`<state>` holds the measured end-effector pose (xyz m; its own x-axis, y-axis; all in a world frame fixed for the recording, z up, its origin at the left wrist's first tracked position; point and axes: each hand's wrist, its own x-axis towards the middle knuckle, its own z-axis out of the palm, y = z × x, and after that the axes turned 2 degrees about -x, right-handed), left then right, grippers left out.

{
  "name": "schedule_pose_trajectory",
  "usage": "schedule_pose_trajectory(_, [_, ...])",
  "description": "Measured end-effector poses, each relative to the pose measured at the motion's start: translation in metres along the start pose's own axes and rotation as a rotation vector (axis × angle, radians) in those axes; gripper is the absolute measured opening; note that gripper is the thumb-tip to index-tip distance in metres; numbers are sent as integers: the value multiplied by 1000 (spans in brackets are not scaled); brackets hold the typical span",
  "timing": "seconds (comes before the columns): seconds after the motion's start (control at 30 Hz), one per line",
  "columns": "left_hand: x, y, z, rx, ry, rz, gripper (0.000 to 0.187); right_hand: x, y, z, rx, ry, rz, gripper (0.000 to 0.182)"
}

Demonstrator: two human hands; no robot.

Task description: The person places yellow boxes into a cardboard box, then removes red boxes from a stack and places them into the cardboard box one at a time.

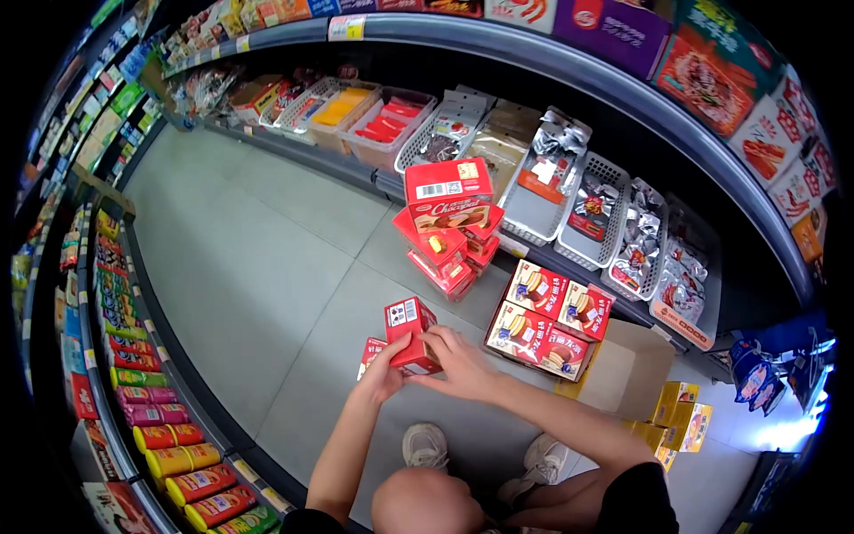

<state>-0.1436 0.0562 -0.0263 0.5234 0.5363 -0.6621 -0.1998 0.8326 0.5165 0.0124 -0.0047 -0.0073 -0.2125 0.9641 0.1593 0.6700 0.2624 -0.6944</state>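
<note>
A small red snack box with a barcode label is gripped between my two hands, just above the floor. My left hand closes on its near left side. On its right side are the fingers of my right hand. Another red and white box shows partly behind the held one, on the left. Beyond my hands stands a stack of red Chocopai boxes, the top one set at an angle. To the right, several red and white pie boxes sit packed side by side.
An opened cardboard carton stands at the right, near several yellow boxes. Along the low shelf are white plastic baskets of packaged snacks. The upper shelf edge curves overhead. A shelf of canister snacks runs along the left.
</note>
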Motion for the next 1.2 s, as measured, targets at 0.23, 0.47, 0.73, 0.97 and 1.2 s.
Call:
schedule_pose_trajectory(0.23, [-9, 2, 27, -29, -337, -208, 53, -26, 19, -71, -50, 145, 81, 41])
schedule_pose_trajectory(0.47, [21, 8, 63, 106, -551, -419, 51, -59, 41, -106, 792, 84, 508, 59])
schedule_pose_trajectory(0.73, [45, -18, 144, 221, -563, -450, 60, -97, 48, -137, 845, 318, 674, 59])
schedule_pose_trajectory(0.97, [37, -53, 134, 427, -628, -284, 56, -126, 73, -135, 710, 307, 726, 57])
schedule_pose_trajectory(1.2, [31, -55, 141, 566, -508, -244, 57, -129, 76, -131, 663, 154, 836, 57])
